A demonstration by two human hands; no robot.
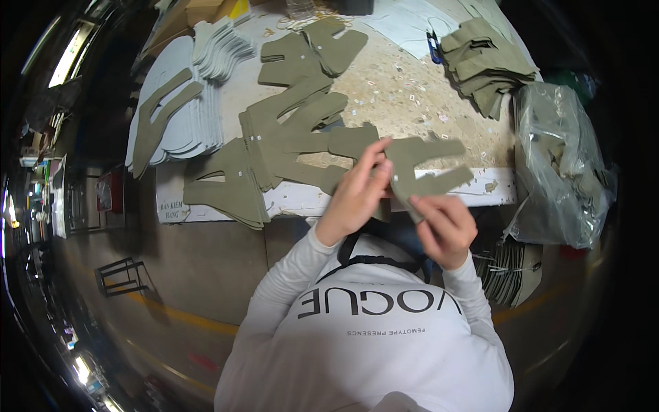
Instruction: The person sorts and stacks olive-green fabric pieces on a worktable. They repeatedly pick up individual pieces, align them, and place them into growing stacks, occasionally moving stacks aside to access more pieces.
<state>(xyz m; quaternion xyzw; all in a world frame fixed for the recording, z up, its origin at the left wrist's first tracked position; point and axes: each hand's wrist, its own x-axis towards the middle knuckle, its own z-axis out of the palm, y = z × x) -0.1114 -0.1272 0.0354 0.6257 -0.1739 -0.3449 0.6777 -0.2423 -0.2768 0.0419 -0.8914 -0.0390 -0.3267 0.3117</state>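
An olive-green cut piece [410,156] with two prongs pointing right is held up over the table's near edge. At its left side the fingers of my left hand [358,192] close on it, near a small white sticker. My right hand [447,228] pinches its lower edge between thumb and fingers. Just left of my hands lie overlapping stacks of similar olive pieces [295,141], several with small white stickers. Another olive stack [223,185] reaches over the near edge. Whether the held piece is one layer or several, I cannot tell.
Pale grey-blue stacked pieces [185,103] stand at the left, with a forked olive piece [161,113] on top. Small scraps litter the tabletop [384,96]. At the far right are a blue-handled cutter [434,47], folded olive pieces [480,62] and a clear plastic bag [559,165].
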